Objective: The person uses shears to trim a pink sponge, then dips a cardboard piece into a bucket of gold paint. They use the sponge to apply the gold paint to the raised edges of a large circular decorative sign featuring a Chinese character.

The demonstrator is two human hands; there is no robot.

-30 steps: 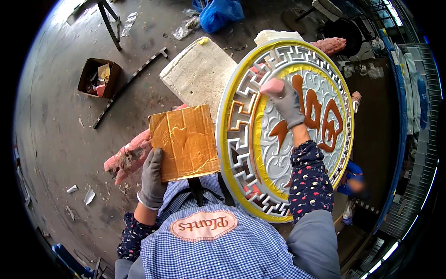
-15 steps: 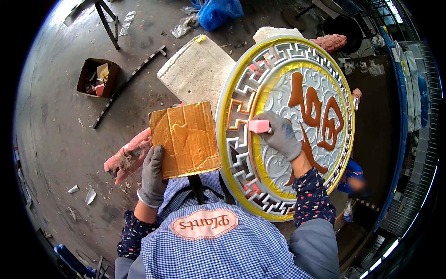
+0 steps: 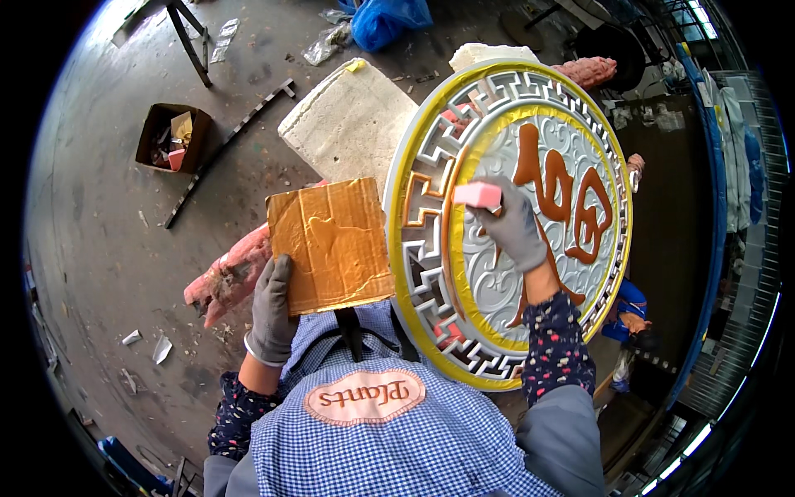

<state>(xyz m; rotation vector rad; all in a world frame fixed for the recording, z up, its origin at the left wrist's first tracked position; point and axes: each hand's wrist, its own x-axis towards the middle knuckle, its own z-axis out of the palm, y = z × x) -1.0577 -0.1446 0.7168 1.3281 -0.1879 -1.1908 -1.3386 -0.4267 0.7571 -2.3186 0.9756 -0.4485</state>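
Observation:
Upright in my left hand [image 3: 270, 313], closed on its left edge, is a cardboard square [image 3: 331, 247] smeared with wet bronze paint. My right hand [image 3: 520, 230], also gloved in grey, pinches a pink sponge block [image 3: 478, 195] over the left side of a large round carved panel [image 3: 400, 240]. The panel is grey-white, with yellow tape around its outer edge and inside its inner ring. Bronze colour covers the left part of that ring [image 3: 454, 277] and part of the fretwork beside it. Raised brown lettering [image 3: 553, 189] stands on the scrolled centre, partly hidden by my right arm.
A white foam slab [image 3: 348, 120] and pink wrapped padding [image 3: 240, 269] lie by the panel. A small open box [image 3: 201, 141], a dark bar [image 3: 233, 141] and a blue plastic bag [image 3: 389, 23] are on the floor. Beyond the panel at right is another person [image 3: 631, 311].
My right hand has moved the pink sponge slightly up and to the right along the ring. My left hand and the cardboard have barely moved. The person at right has shifted.

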